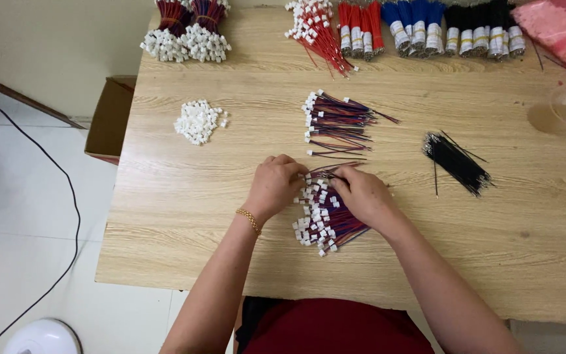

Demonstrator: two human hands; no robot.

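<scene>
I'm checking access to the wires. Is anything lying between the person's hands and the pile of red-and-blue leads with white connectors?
Nothing visible: left hand and right hand already rest on the pile of leads.

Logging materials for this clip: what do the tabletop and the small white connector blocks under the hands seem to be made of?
The pale wood-grain tabletop looks like laminated board: a printed-looking, matte streaky grain. The small white connector blocks look like moulded plastic, opaque, uniform and dull white. Left hand and right hand rest on them.
</scene>
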